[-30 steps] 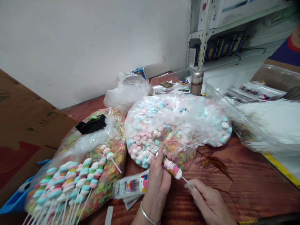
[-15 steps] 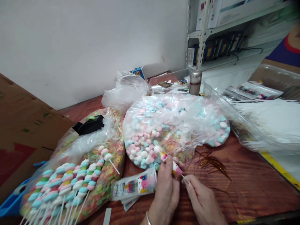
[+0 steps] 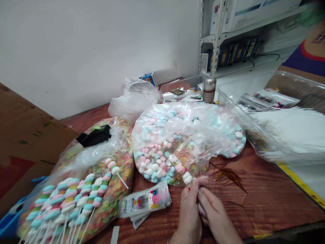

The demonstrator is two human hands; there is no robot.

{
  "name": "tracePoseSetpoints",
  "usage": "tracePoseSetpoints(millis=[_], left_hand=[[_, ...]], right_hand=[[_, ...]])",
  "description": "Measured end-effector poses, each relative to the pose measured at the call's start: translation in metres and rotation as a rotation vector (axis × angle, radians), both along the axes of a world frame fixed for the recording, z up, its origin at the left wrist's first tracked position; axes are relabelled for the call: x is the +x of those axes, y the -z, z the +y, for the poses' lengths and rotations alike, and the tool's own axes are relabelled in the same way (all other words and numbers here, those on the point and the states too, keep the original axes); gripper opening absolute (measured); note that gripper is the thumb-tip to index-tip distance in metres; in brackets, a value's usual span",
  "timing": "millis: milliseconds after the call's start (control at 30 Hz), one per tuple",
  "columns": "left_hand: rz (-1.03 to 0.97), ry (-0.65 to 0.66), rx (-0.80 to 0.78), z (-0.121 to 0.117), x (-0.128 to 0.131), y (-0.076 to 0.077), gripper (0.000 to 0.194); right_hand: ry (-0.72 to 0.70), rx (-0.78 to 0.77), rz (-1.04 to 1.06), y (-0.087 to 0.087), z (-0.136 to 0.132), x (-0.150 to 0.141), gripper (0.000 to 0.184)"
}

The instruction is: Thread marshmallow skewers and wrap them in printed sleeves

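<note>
1. Wrapped marshmallow stick (image 3: 180, 168): in front of the fingertips, over the near edge of the marshmallow bag (image 3: 162, 125). Printed wrapper around its far part, white marshmallow at the near end.
2. Key relation: from the hands it lies forward and to the left. Long axis slants from the fingertips up and away leftward; left hand nearer.
3. Left hand (image 3: 187, 213): narrow pinch on its near end, thumb on top.
4. Right hand (image 3: 217, 213): also narrow, fingertips against the left's, same end. Whether each grips stick or wrapper, can't tell; fingers hide it.
5. Flat printed wrappers (image 3: 143, 200): overlapping pile on the table (image 3: 274, 193), left of the left hand.
6. Gold ties (image 3: 230, 175): loose, beyond the right hand.
7. Further left: marshmallow skewers (image 3: 72, 195) atop a bag of candy rings (image 3: 125, 145).
8. Far right: clear bin (image 3: 265, 150), white sticks (image 3: 286, 125) inside.
</note>
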State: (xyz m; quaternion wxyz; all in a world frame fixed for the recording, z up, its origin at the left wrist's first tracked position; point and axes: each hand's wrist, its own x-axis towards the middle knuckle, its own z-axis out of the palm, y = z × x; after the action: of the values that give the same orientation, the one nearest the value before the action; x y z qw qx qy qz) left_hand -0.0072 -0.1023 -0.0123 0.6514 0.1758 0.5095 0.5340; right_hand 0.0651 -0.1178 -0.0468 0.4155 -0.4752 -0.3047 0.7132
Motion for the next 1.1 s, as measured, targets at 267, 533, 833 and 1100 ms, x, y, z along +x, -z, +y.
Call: tracePoseSetpoints(millis=[267, 533, 833, 1100], left_hand=[[-0.091, 0.106, 0.046, -0.009, -0.012, 0.000, 0.037], [-0.052, 0.054, 0.016, -0.012, -0.020, -0.004, 0.033], [-0.176, 0.206, 0.047, -0.024, -0.027, -0.008, 0.033], [-0.007, 0.137, 0.031, -0.023, -0.036, -0.010, 0.024]], right_hand=[[0.127, 0.193, 0.019, -0.006, 0.008, 0.005, 0.036], [-0.036, 0.004, 0.162, -0.015, 0.000, 0.003, 0.041], [-0.054, -0.102, 0.249, -0.028, -0.016, 0.002, 0.042], [-0.097, 0.099, -0.098, -0.036, -0.032, 0.036, 0.034]])
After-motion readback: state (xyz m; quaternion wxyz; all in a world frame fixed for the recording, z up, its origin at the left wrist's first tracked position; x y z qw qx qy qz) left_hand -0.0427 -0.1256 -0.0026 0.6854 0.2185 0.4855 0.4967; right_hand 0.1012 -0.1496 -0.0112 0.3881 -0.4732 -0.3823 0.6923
